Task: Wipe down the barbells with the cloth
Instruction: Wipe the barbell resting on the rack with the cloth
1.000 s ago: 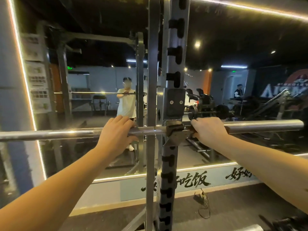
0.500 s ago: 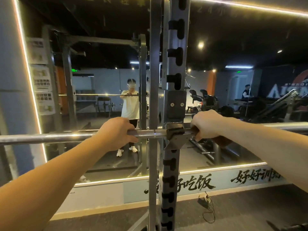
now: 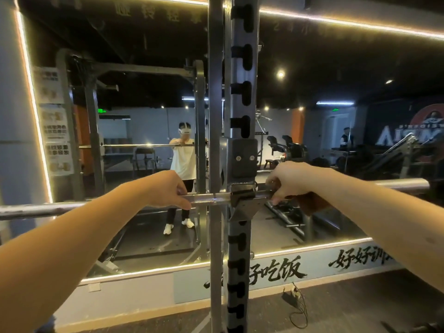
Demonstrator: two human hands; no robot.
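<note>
my left hand (image 3: 165, 188) – curled round the bar (image 3: 48, 209), just left of the rack (image 3: 240, 116) | my right hand (image 3: 293, 181) – gripping the cloth (image 3: 312, 204) against the bar, right of the rack

Rack upright (image 3: 241, 92), slotted, runs vertical between my left fingers (image 3: 182, 203) and right fingers (image 3: 271, 182); plain steel post (image 3: 215, 92) just left of it. Mirror (image 3: 144, 68) behind both, LED strip (image 3: 336, 20) along its edge. Posters (image 3: 56, 131) far left of my left fingers. Below my right fingers: lettered wall band (image 3: 283, 271), black cable (image 3: 300, 308) on the floor (image 3: 348, 304).
</note>
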